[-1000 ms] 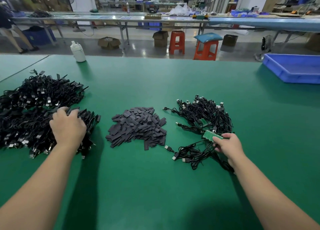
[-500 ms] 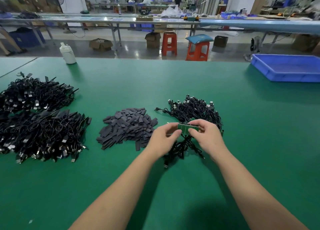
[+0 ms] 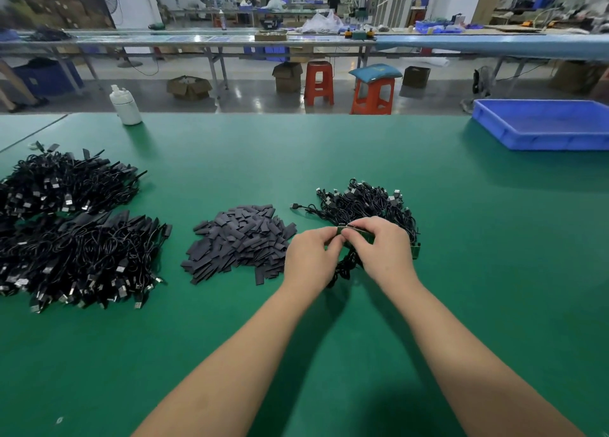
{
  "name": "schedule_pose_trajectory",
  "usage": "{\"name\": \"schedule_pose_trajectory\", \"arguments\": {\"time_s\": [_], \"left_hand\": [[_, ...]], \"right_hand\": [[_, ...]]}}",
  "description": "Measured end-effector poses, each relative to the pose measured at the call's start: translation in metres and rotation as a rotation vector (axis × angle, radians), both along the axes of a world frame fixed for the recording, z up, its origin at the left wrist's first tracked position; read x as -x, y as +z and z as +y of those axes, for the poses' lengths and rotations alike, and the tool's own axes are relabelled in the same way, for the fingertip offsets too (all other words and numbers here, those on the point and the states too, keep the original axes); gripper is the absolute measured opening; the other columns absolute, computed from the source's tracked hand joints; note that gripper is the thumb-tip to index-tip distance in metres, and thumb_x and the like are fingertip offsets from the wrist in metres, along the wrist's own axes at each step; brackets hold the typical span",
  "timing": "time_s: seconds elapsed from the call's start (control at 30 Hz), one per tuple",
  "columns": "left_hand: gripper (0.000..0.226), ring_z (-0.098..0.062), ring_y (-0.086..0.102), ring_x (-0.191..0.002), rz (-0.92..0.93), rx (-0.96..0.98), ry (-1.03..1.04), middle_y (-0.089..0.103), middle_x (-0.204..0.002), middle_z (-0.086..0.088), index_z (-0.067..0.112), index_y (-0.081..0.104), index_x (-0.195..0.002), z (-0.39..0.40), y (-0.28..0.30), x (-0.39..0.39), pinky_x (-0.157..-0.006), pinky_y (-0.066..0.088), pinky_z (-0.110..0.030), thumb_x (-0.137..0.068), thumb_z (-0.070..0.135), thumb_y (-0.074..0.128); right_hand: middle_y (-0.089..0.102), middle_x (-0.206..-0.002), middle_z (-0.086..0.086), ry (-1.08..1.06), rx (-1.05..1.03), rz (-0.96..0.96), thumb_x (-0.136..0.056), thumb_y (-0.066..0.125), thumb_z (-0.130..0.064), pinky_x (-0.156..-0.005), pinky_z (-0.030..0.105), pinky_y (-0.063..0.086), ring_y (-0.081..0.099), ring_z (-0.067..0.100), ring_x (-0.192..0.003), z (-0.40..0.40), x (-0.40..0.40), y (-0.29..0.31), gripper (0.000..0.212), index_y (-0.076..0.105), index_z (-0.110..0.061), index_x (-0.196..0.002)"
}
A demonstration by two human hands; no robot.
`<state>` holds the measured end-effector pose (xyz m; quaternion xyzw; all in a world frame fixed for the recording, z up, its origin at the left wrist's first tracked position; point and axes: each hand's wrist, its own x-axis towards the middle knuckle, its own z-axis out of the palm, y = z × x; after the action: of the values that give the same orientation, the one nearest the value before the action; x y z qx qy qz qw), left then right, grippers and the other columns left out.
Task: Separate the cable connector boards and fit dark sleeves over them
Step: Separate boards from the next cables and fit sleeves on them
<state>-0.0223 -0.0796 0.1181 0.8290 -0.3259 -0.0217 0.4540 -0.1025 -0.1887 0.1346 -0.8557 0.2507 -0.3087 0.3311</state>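
Note:
A green connector board strip (image 3: 351, 229) is pinched between my left hand (image 3: 311, 257) and my right hand (image 3: 382, 250), just above the green table. Black cables hang from it and bunch below my hands. Behind my hands lies a tangle of black cables (image 3: 365, 204) with USB plugs. A heap of dark flat sleeves (image 3: 240, 240) lies directly left of my left hand. Most of the board is hidden by my fingers.
Two big piles of black cables (image 3: 75, 238) fill the table's left side. A blue plastic tray (image 3: 543, 123) stands at the back right, a white bottle (image 3: 125, 105) at the back left. Orange stools (image 3: 372, 95) stand beyond the table's far edge.
My left hand left the big cable pile on the left and came across to join my right hand on the green board. Both hands now hold it close together.

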Motion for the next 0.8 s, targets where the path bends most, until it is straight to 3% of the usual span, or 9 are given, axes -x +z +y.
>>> {"name": "schedule_pose_trajectory", "arguments": {"time_s": [0.1, 0.17, 0.23, 0.33, 0.4, 0.5, 0.63, 0.73, 0.8], "left_hand": [[0.036, -0.023, 0.041, -0.057, -0.014, 0.031, 0.056, 0.044, -0.050, 0.001, 0.021, 0.051, -0.061, -0.003, 0.003, 0.005, -0.059, 0.041, -0.036, -0.093, 0.036, 0.060], [0.041, -0.017, 0.037, -0.054, -0.005, 0.086, 0.101, 0.041, -0.049, 0.003, 0.017, 0.044, -0.060, -0.003, 0.003, 0.006, -0.056, 0.035, -0.035, -0.094, 0.036, 0.059], [0.038, -0.010, 0.038, -0.051, 0.033, 0.178, 0.107, 0.046, -0.050, 0.008, 0.015, 0.048, -0.065, 0.000, 0.002, 0.003, -0.052, 0.033, -0.027, -0.094, 0.036, 0.058], [0.024, -0.008, 0.061, -0.070, 0.124, 0.219, -0.021, 0.069, -0.072, 0.012, 0.024, 0.062, -0.074, 0.009, -0.001, -0.002, -0.066, 0.047, -0.028, -0.095, 0.033, 0.058], [0.021, -0.008, 0.066, -0.082, 0.157, 0.186, -0.145, 0.072, -0.084, 0.011, 0.032, 0.065, -0.077, 0.016, -0.007, -0.003, -0.077, 0.051, -0.028, -0.096, 0.028, 0.057], [0.021, -0.026, 0.071, -0.091, 0.341, 0.255, -0.262, 0.075, -0.089, -0.001, 0.018, 0.067, -0.088, 0.023, -0.016, -0.001, -0.088, 0.057, -0.040, -0.100, 0.013, 0.051], [0.020, -0.027, 0.074, -0.086, 0.479, 0.292, -0.271, 0.072, -0.079, -0.003, 0.008, 0.063, -0.089, 0.029, -0.020, -0.002, -0.077, 0.058, -0.039, -0.101, 0.006, 0.047], [0.017, -0.029, 0.074, -0.078, 0.526, 0.284, -0.250, 0.067, -0.074, -0.001, 0.004, 0.064, -0.094, 0.035, -0.021, -0.002, -0.067, 0.057, -0.036, -0.101, 0.008, 0.049], [0.013, -0.031, 0.073, -0.073, 0.550, 0.291, -0.235, 0.066, -0.072, -0.003, 0.002, 0.063, -0.098, 0.037, -0.022, -0.002, -0.064, 0.057, -0.036, -0.100, 0.007, 0.051]], "right_hand": [[0.075, -0.099, -0.003, -0.066, 0.010, -0.033, -0.089, 0.071, -0.029, -0.082, 0.025, 0.044, 0.066, 0.015, -0.094, 0.003, -0.003, 0.001, 0.018, 0.078, -0.016, -0.100], [0.075, -0.098, -0.003, -0.097, -0.008, -0.062, -0.089, 0.071, -0.030, -0.080, 0.024, 0.043, 0.065, 0.014, -0.092, 0.002, -0.003, 0.001, 0.019, 0.077, -0.016, -0.101], [0.074, -0.096, -0.004, -0.127, -0.049, -0.102, -0.089, 0.071, -0.030, -0.079, 0.024, 0.043, 0.064, 0.012, -0.089, -0.006, -0.001, 0.003, 0.019, 0.077, -0.016, -0.100], [0.073, -0.093, -0.007, -0.189, -0.172, -0.108, -0.090, 0.070, -0.031, -0.078, 0.026, 0.044, 0.063, 0.011, -0.086, -0.028, 0.002, 0.005, 0.019, 0.075, -0.017, -0.101], [0.070, -0.088, -0.013, -0.226, -0.313, -0.132, -0.090, 0.070, -0.029, -0.073, 0.024, 0.044, 0.063, 0.008, -0.079, -0.039, 0.003, 0.004, 0.018, 0.075, -0.018, -0.103], [0.069, -0.089, -0.015, -0.257, -0.394, -0.180, -0.092, 0.069, -0.024, -0.076, 0.020, 0.043, 0.058, -0.006, -0.079, -0.049, 0.001, 0.002, 0.021, 0.074, -0.014, -0.110], [0.072, -0.095, -0.008, -0.256, -0.402, -0.203, -0.093, 0.066, -0.021, -0.068, 0.012, 0.043, 0.058, -0.005, -0.076, -0.057, 0.000, 0.007, 0.019, 0.074, -0.015, -0.109], [0.071, -0.111, -0.004, -0.198, -0.303, -0.082, -0.094, 0.065, -0.023, -0.086, 0.026, 0.046, 0.063, 0.011, -0.098, -0.064, 0.002, 0.016, 0.013, 0.074, -0.022, -0.103], [0.068, -0.108, -0.010, -0.084, -0.260, 0.041, -0.094, 0.065, -0.023, -0.085, 0.025, 0.042, 0.060, 0.010, -0.102, -0.070, 0.004, 0.024, 0.010, 0.073, -0.028, -0.096]]}}
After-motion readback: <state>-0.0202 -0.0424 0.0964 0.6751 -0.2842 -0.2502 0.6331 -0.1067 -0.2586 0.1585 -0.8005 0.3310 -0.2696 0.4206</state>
